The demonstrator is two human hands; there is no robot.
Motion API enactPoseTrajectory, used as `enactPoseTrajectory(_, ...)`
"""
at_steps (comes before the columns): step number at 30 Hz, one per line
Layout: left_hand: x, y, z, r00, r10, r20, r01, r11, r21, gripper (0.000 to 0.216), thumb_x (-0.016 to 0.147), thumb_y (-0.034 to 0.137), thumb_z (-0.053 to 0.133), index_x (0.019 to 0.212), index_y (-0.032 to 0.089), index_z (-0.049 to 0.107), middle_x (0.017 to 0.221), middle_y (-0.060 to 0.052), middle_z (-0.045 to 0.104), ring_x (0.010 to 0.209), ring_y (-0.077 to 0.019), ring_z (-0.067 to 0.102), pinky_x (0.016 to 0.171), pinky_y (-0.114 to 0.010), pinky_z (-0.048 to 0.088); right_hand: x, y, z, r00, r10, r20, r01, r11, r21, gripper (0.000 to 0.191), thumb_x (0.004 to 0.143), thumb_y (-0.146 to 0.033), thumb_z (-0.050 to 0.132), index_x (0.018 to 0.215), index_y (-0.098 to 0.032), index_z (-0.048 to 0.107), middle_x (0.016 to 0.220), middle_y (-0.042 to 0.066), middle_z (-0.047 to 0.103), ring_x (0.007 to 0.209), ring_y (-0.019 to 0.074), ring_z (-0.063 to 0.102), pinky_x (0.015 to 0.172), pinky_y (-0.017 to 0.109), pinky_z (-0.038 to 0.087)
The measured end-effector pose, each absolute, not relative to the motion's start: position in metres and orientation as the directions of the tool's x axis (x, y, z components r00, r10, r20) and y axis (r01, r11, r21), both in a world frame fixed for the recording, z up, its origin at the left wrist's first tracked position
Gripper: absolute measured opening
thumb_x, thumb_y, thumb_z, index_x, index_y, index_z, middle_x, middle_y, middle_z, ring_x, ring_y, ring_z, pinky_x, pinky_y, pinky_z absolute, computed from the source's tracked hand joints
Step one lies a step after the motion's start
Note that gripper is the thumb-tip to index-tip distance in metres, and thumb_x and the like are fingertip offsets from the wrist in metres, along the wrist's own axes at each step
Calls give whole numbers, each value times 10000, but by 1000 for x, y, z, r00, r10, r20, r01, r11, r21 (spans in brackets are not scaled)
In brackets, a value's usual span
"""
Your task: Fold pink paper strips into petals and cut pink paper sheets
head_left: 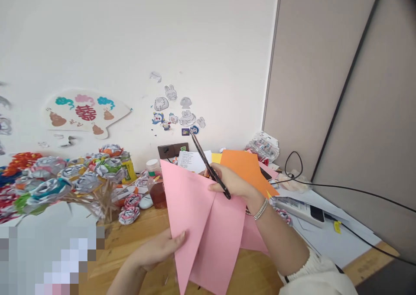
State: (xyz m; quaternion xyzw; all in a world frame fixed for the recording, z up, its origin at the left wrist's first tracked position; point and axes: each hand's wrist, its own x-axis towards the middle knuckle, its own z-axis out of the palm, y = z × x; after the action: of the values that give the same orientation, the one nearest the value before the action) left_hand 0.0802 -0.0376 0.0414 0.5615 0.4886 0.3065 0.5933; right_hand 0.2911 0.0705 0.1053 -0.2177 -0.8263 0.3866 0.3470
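A large pink sheet of paper [191,199] stands tilted in front of me, folded so that a long triangular flap lies over its left part. My left hand [160,245] grips the sheet's lower left edge, thumb on the front and fingers hidden behind. At the top edge, my right hand [229,180] holds black-handled scissors [208,167], seen nearly edge-on and pointing up and left toward the wall. The right fingers are close to the pink paper; whether they also pinch it, I cannot tell.
Orange paper [242,169] lies behind my right hand. Paper flowers on sticks [84,178] crowd the left, near a jar of brown liquid [157,191]. On the right are a power strip [305,210], white sheets [344,243] and a black cable [354,191].
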Motion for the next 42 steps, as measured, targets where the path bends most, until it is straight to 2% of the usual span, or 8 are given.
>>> enactPoseTrajectory(6, 80, -32, 41, 201, 943, -266, -34, 279, 960, 490, 706, 454, 550, 1098, 162, 512, 1149, -112, 583, 1008, -261, 550, 841, -383, 447, 291, 72, 106, -689, 597, 411, 44, 600, -798, 275, 617, -206, 630, 826, -187, 453, 771, -21, 449, 639, 105, 401, 596, 218, 327)
enactPoseTrajectory(17, 96, -37, 59, 40, 984, -173, -61, 175, 983, 408, 631, 365, 657, 963, 142, 582, 1024, -134, 650, 892, -294, 608, 757, -402, 495, 290, 63, 108, -645, 656, 393, 156, 616, -772, 280, 660, -219, 594, 914, -193, 480, 772, -7, 517, 653, 122, 460, 603, 234, 361)
enactPoseTrajectory(22, 100, -38, 66, -161, 981, -110, -91, 96, 991, 415, 597, 370, 674, 938, 146, 595, 997, -129, 661, 872, -292, 614, 740, -404, 502, 287, 59, 116, -272, 751, 601, 278, 660, -698, 233, 735, -205, 504, 965, -227, 478, 829, 16, 545, 724, 154, 500, 641, 269, 376)
enactPoseTrajectory(26, 95, -35, 72, -391, 920, -18, -88, -18, 996, 440, 588, 376, 679, 950, 141, 593, 1030, -137, 641, 939, -294, 584, 764, -391, 495, 286, 45, 121, 3, 670, 742, 271, 714, -646, 231, 731, -203, 505, 955, -230, 455, 790, 11, 526, 745, 159, 500, 680, 281, 389)
enactPoseTrajectory(29, 85, -30, 72, -485, 873, 59, -86, -115, 990, 509, 614, 401, 656, 1041, 144, 551, 1102, -143, 596, 1019, -283, 539, 840, -390, 455, 278, 29, 107, -83, 702, 707, 141, 711, -689, 253, 712, -223, 533, 945, -234, 436, 716, -13, 489, 671, 137, 485, 635, 256, 403)
enactPoseTrajectory(33, 67, -26, 66, -563, 797, 220, 17, -255, 967, 534, 645, 419, 624, 1108, 174, 514, 1168, -114, 548, 1113, -279, 459, 953, -413, 346, 266, 12, 70, -402, 773, 491, 50, 554, -831, 337, 688, -238, 567, 998, -229, 436, 715, -15, 466, 666, 130, 476, 632, 251, 401)
enactPoseTrajectory(37, 57, -28, 64, -652, 688, 318, 110, -329, 938, 515, 622, 399, 648, 1073, 174, 546, 1131, -96, 571, 1113, -279, 452, 960, -406, 342, 264, -1, 43, -696, 673, 252, 30, 377, -926, 362, 653, -260, 611, 987, -216, 479, 756, -2, 487, 674, 128, 489, 620, 240, 399)
enactPoseTrajectory(42, 59, -28, 67, -673, 665, 323, 4, -434, 901, 550, 630, 374, 652, 1121, 167, 513, 1108, -92, 586, 1096, -269, 468, 955, -415, 349, 261, -8, 30, -795, 595, 116, 112, 331, -937, 279, 673, -198, 562, 946, -206, 506, 744, -9, 495, 620, 105, 444, 572, 216, 364)
